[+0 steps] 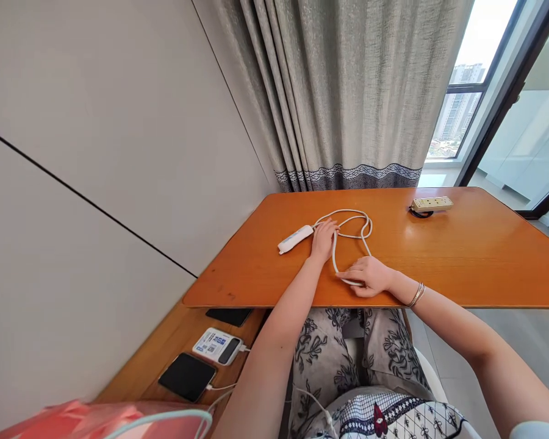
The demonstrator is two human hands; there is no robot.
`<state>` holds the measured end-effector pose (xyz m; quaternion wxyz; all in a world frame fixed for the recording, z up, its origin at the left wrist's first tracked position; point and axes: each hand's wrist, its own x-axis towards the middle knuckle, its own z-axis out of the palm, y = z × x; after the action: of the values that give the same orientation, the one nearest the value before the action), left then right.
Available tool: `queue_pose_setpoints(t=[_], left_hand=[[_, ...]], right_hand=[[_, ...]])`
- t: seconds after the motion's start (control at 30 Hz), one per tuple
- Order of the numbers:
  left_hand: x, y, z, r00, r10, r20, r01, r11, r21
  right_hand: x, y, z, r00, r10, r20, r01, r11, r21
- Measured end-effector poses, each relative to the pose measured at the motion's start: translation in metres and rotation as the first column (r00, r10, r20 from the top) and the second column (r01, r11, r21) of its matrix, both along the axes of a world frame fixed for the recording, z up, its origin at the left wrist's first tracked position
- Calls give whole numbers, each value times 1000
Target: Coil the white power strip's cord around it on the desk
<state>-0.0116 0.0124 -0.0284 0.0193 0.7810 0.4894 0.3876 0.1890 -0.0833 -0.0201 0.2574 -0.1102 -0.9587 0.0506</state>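
A white power strip [295,239] lies at a slant on the orange-brown table [256,274]. Its white cord [371,227] runs from the strip's right end into loose loops on the tabletop. My left hand [324,239] is closed on the cord just right of the strip, its fingertips pointing away from me. Closer to the front edge, my right hand [369,276] grips a lower bend of the same cord, palm down with the fingers pointing left. The cord's plug is not visible.
A cream power strip [432,203] with a black cord sits at the far right of the table. On a lower wooden surface at left lie a black phone [187,377], a white device [218,346] with a cable and another dark device [229,315]. A grey curtain [352,91] hangs behind.
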Motion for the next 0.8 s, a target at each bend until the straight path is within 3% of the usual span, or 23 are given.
queue_pose_setpoints(t=[0.07,0.13,0.23,0.37,0.5,0.67,0.73,0.8], left_hand=[[-1,1,1,1000,12,26,-12,1000,16],[-4,0,2,996,45,72,-48,998,49],[-7,-10,3,988,62,142,-83,985,148],[-11,-34,3,992,-55,110,32,979,203],[-22,-58,7,967,-253,16,251,966,64],[-36,-70,17,891,-454,26,451,877,-167],[-37,-68,24,880,-460,121,474,831,-290],[-35,-63,32,909,-373,189,418,804,-424]], right_hand=[[2,0,2,999,-31,-39,28,997,-67],[6,3,3,982,-168,-83,157,980,-122],[11,11,1,889,-434,-148,405,894,-193],[16,23,-5,780,-603,-165,566,793,-224],[21,33,-14,694,-699,-173,645,711,-280],[30,48,-26,533,-825,-189,603,527,-599],[33,53,-29,502,-841,-201,579,500,-644],[36,57,-31,473,-849,-233,557,494,-667]])
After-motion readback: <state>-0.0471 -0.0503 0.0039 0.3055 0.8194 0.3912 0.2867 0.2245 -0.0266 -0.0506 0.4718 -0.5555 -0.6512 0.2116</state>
